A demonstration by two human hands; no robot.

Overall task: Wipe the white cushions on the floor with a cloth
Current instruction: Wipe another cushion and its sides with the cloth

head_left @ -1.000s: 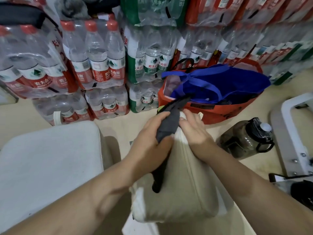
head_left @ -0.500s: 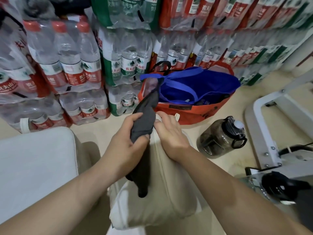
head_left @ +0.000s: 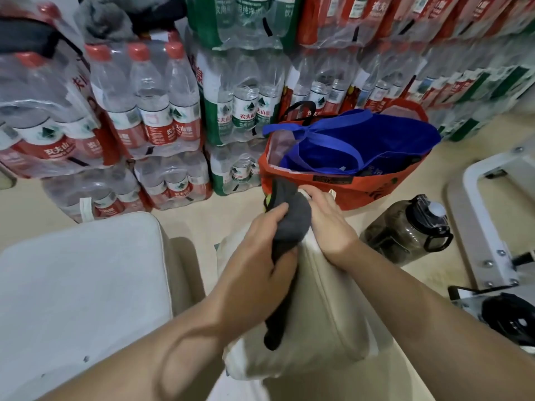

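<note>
A cream-white cushion (head_left: pixel 327 322) stands on its edge on the floor in front of me. My right hand (head_left: pixel 327 224) grips its top edge and holds it upright. My left hand (head_left: pixel 260 250) holds a dark grey cloth (head_left: pixel 291 224) bunched against the cushion's top left side; the cloth's tail hangs down the cushion face. A second white cushion (head_left: pixel 78 293) lies flat on the floor to the left.
Shrink-wrapped packs of water bottles (head_left: pixel 150 111) are stacked along the wall. An orange bag (head_left: pixel 373 186) holding a blue bag (head_left: pixel 362 140) sits just behind the cushion. A dark water jug (head_left: pixel 405 230) lies to the right, next to a white metal frame (head_left: pixel 486 227).
The cloth's upper end, which stuck up above my left hand, is now bunched down onto the cushion's top. The camera view has shifted a little.
</note>
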